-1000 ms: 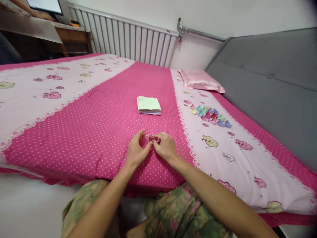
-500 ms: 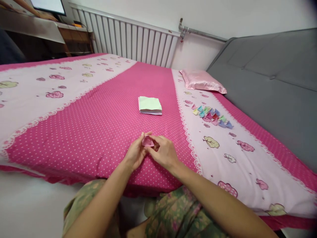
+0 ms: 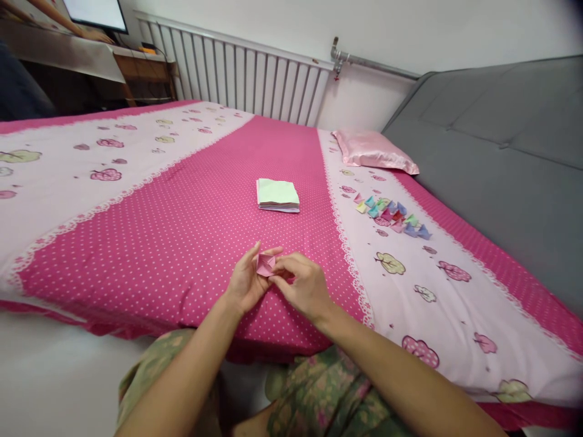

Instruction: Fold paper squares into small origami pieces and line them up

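Note:
A small piece of folded pink paper [image 3: 265,265] is held between my two hands, above the near part of the bed. My left hand [image 3: 246,282] cups it from the left, fingers closed about its side and underneath. From the right, the thumb and fingertips of my right hand [image 3: 303,284] pinch its edge. Beyond my hands lies a stack of square paper [image 3: 277,193] with a pale green sheet on top. To the right, several small folded paper shapes [image 3: 392,213] in mixed colours sit in a cluster on the bedspread.
The bedspread [image 3: 191,224] is pink with white dots and printed pale bands. A pink pillow [image 3: 374,152] rests against the grey headboard [image 3: 492,139]. Behind the bed stands a radiator [image 3: 237,67]. At the far left, another person's arm [image 3: 57,17] reaches over a desk with a monitor [image 3: 96,13].
The pink paper has shifted slightly left and turned, showing more of its hollow inside. My left fingers have opened out somewhat, and my right fingers have moved to its right edge.

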`<action>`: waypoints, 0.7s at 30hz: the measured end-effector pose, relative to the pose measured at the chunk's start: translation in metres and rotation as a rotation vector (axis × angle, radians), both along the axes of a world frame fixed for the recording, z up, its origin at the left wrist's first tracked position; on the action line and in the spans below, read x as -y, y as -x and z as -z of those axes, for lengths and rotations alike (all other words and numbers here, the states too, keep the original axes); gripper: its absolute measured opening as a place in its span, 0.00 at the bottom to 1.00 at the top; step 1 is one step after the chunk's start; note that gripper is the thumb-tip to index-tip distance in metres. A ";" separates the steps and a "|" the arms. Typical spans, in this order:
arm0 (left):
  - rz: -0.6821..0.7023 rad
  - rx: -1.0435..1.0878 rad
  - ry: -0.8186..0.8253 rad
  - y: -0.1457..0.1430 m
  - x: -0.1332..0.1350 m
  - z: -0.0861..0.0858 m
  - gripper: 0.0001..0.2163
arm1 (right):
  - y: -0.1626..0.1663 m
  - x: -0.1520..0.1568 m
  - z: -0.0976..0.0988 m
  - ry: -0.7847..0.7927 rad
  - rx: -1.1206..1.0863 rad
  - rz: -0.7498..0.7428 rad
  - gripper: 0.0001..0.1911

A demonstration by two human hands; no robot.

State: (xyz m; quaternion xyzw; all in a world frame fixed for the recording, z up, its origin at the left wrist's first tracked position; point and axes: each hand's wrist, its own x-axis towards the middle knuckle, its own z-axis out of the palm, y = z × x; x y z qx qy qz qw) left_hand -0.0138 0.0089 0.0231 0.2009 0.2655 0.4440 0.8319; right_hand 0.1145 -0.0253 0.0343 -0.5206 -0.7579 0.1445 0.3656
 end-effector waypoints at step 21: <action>-0.472 -1.691 -1.044 0.004 -0.018 0.034 0.22 | -0.095 -0.050 -0.015 0.000 0.055 0.307 0.06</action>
